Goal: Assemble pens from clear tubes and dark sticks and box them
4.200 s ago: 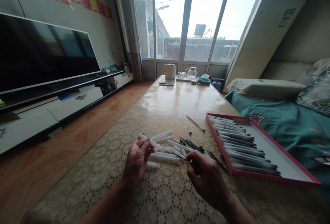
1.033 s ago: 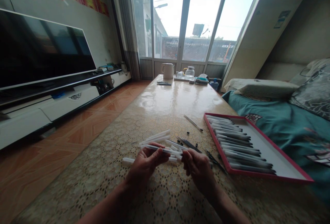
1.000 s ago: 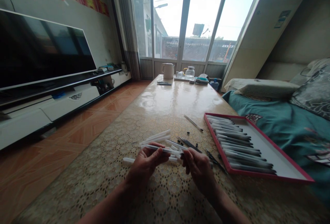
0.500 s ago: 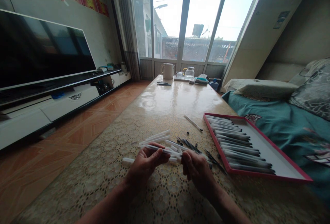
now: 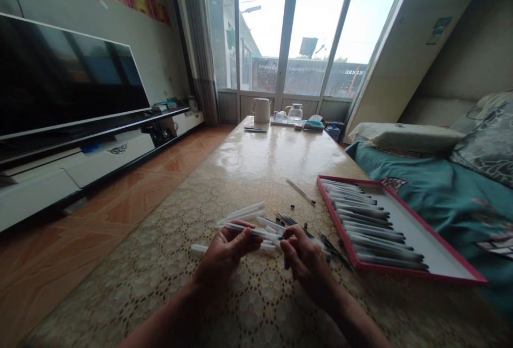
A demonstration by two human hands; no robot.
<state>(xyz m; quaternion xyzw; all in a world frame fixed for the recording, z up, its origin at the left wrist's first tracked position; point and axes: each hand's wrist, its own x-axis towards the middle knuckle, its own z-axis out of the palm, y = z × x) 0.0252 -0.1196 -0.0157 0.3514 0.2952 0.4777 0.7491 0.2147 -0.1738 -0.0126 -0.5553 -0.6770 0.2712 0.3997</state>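
Observation:
My left hand [image 5: 229, 246] is closed round a slim pen [image 5: 262, 233] with a clear, whitish barrel, thumb on top, the pen lying almost level. The fingertips of my right hand [image 5: 302, 252] pinch the pen's dark right end. Behind and under the hands lie loose white pen barrels [image 5: 242, 212] and some white caps or tubes [image 5: 198, 250]. Dark thin refills [image 5: 294, 222] are bunched just beyond my right hand. Small black end plugs [image 5: 292, 207] are scattered near them.
A red-rimmed shallow box [image 5: 441, 241] on the right holds a row of pens [image 5: 372, 219]. One pen [image 5: 300, 191] lies apart beside it. At the table's far end stand a beige jug [image 5: 262, 110] and a glass pot [image 5: 295, 113]. A sofa [image 5: 404, 177] borders the right.
My right hand's fingers have shifted and loosened at the pen's right end, so its dark tip now shows. The left hand keeps its hold in nearly the same place.

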